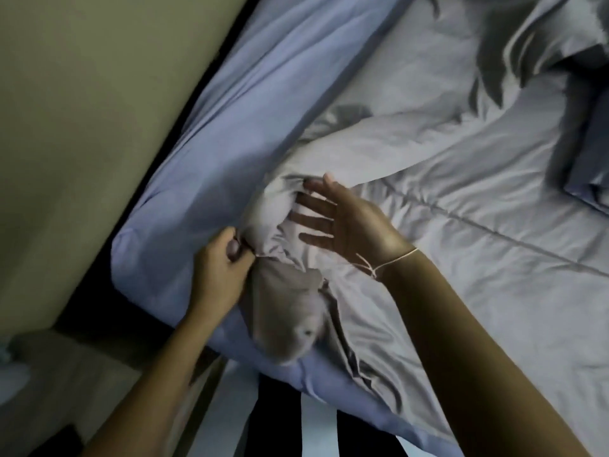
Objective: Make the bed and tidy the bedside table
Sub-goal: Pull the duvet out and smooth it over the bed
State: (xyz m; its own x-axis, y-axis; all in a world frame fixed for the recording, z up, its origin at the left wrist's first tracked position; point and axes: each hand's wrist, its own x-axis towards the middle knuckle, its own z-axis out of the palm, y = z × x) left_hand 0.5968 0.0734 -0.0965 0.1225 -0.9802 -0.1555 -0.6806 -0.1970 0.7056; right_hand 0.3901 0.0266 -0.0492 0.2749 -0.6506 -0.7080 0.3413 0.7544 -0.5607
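A pale grey duvet (445,206) lies rumpled over a bed with a blue fitted sheet (263,103). Its near corner (280,301) is bunched up at the mattress corner. My left hand (217,272) pinches the bunched duvet fabric at its edge. My right hand (342,222) hovers with fingers spread and straight just above the bunched fabric, a thin string around its wrist. A blue pillow (590,153) shows at the right edge.
A beige wall (82,127) runs along the bed's left side with a dark gap between. A low pale surface (49,384), blurred, sits at the lower left. Striped floor or fabric (296,423) shows below the mattress corner.
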